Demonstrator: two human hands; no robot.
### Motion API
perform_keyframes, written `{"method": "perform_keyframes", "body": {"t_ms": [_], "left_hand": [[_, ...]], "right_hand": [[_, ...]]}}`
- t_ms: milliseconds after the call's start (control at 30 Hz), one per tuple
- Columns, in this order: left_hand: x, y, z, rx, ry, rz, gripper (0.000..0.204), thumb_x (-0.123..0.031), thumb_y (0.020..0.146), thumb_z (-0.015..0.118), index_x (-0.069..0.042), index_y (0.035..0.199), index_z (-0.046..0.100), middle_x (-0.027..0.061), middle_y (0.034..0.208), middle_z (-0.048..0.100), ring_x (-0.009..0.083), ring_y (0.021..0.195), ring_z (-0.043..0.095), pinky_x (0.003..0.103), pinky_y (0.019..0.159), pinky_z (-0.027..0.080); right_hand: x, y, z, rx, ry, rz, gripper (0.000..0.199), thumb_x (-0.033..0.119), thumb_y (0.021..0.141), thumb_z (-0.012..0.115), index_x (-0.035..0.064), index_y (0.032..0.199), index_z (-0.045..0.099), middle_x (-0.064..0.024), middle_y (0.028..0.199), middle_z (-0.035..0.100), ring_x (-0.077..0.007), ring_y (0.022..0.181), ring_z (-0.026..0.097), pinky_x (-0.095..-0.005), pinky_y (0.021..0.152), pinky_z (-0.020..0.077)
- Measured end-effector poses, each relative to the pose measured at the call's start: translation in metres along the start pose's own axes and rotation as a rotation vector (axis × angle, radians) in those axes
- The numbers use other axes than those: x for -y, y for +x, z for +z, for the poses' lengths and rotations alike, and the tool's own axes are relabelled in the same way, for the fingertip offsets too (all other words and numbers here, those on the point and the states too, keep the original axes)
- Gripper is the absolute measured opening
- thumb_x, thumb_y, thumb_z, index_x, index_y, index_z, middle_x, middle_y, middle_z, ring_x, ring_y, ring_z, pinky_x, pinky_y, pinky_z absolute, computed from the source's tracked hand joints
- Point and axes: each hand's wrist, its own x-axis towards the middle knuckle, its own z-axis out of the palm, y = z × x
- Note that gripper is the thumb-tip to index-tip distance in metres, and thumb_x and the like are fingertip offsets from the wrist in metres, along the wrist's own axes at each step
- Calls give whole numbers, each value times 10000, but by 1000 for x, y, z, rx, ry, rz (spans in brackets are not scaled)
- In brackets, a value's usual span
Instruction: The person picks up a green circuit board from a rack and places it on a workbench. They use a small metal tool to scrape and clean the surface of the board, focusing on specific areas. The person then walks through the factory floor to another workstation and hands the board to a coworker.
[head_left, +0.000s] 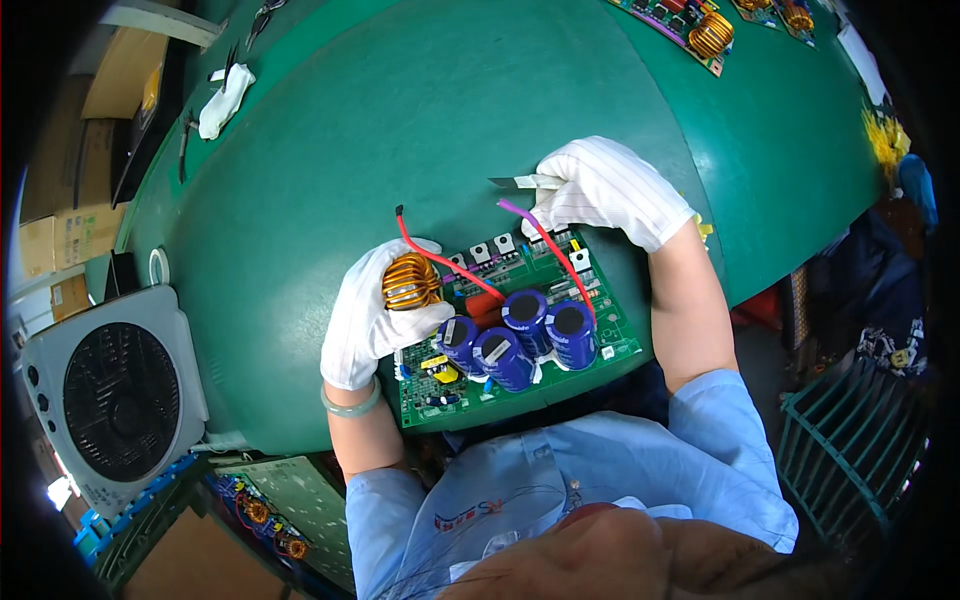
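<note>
A green circuit board (625, 340) lies tilted at the front of the table, carrying several blue capacitors (505, 358), a copper-wound ring coil (411, 283) and white-topped transistors. Two red wires rise from it: one red wire (430, 252) ends in a black tip, the other red wire (553, 247) in a purple sleeve. In a white striped glove, my left hand (362, 315) is closed round the board's left side at the coil. My gloved right hand (605, 190) pinches a knife blade (515, 183) with a pale wrapped handle, its dark tip pointing left above the board's far edge.
More circuit boards with coils (690, 35) lie at the far right. Pliers (263, 20) and a white cloth-wrapped tool (225, 100) are at the far left. A grey fan (120, 390) stands left of the table; a green wire basket (850, 430) is at lower right.
</note>
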Motion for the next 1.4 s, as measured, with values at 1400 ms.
{"method": "perform_keyframes", "body": {"t_ms": [1400], "left_hand": [[-3,-2,5,4,-413,-250,520,-129,752,824,13,1190,581,52,970,654,115,858,614,265,790,514]], "right_hand": [[7,-16,-13,168,262,-253,312,268,769,660,-32,793,578,-125,763,670,-205,605,492,-363,565,409]]}}
